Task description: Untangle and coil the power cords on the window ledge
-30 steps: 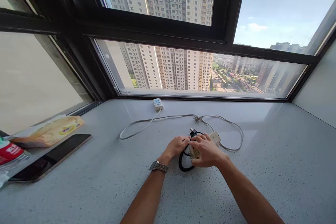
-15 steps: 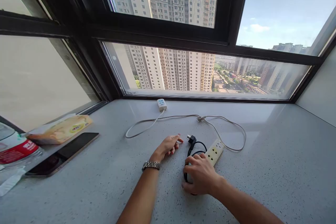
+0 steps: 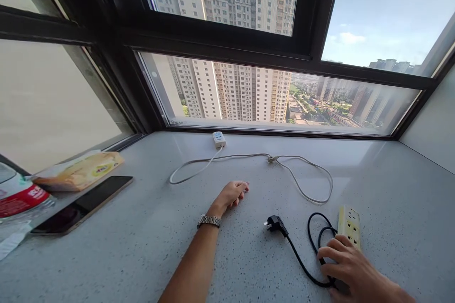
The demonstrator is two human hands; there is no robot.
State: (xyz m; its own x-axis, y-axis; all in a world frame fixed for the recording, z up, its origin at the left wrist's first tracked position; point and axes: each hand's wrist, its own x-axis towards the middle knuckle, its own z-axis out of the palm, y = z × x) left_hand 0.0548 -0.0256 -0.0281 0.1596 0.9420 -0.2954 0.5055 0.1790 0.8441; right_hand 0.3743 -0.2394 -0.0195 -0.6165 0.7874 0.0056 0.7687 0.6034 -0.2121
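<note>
My right hand (image 3: pixel 343 265) is wrapped around the near end of a cream power strip (image 3: pixel 350 224) and its looped black cord. The cord's black plug (image 3: pixel 275 223) lies to the left with its prongs pointing left. Part of the strip and cord is hidden under my fingers. My left hand (image 3: pixel 232 194), a metal-band watch (image 3: pixel 209 220) on its wrist, rests on the counter with its fingers curled in. Nothing shows in it. Beyond both hands lies a white extension cord (image 3: pixel 329 194), its small white socket block (image 3: pixel 219 139) near the window.
On the left a phone (image 3: pixel 83 204) lies flat beside a tissue pack (image 3: pixel 80 173) and a bottle with a red label (image 3: pixel 23 204). The speckled counter (image 3: pixel 245 255) runs back to the dark window frame (image 3: pixel 231 45). A white wall (image 3: pixel 430 118) bounds the right side.
My right hand has carried the power strip and black cord right and nearer to me. The plug trails, its cord drawn out longer. My left hand's fingers have curled in.
</note>
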